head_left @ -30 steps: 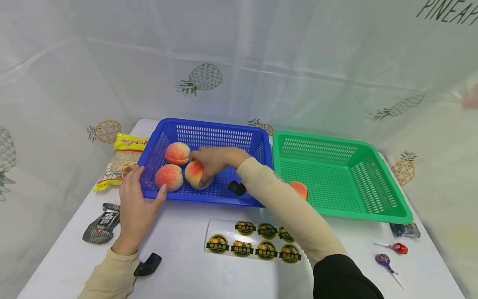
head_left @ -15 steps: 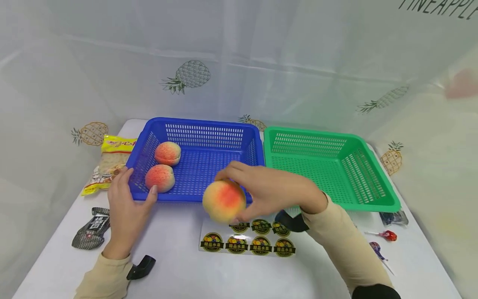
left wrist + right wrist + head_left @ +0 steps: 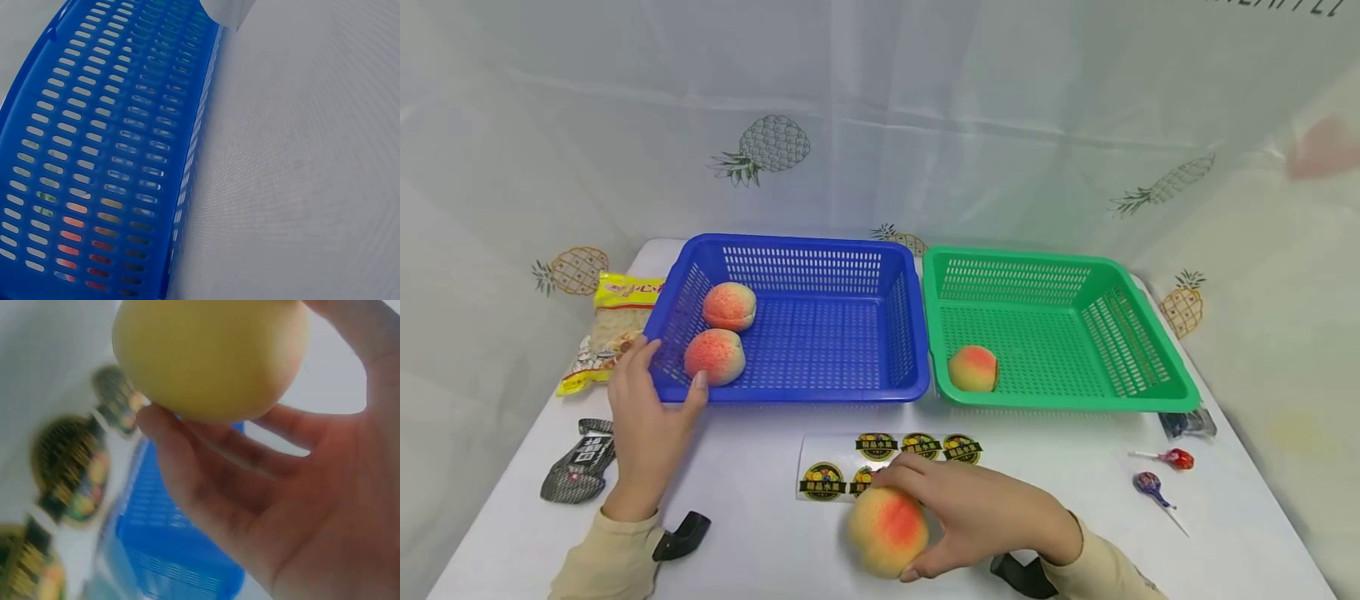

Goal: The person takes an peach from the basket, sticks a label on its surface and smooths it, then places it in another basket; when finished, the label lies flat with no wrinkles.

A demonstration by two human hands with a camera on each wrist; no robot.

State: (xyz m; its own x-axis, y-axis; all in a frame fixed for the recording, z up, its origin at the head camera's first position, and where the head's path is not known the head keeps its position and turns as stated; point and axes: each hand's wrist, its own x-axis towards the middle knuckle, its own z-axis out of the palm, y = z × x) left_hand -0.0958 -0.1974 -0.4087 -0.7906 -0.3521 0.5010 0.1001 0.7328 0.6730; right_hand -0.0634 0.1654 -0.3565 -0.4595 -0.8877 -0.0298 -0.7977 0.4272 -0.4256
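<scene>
My right hand (image 3: 970, 517) grips a yellow-and-red peach (image 3: 887, 532), fingers at its far side and thumb at its near side. It is low over the front of the table; whether it touches the surface I cannot tell. In the right wrist view the peach (image 3: 212, 356) looks mostly yellow. At the blue basket's (image 3: 820, 393) front left corner rests my left hand (image 3: 651, 421), fingers fairly straight along the side, thumb by the front rim. Two peaches, one behind (image 3: 728, 306) and one in front (image 3: 715, 357), lie in that basket's left end.
Right of it stands a green basket (image 3: 1075, 403) with one peach (image 3: 973, 368). A sheet of round fruit stickers (image 3: 823, 482) lies partly behind my right hand. Outward lie a yellow food bag (image 3: 617, 321), a black packet (image 3: 580, 467), a red lollipop (image 3: 1177, 458) and a purple one (image 3: 1148, 483).
My right hand has lifted the peach out of the blue basket and brought it toward the table's front, past the sticker sheet. The left hand stays at the basket corner. The view has shifted slightly.
</scene>
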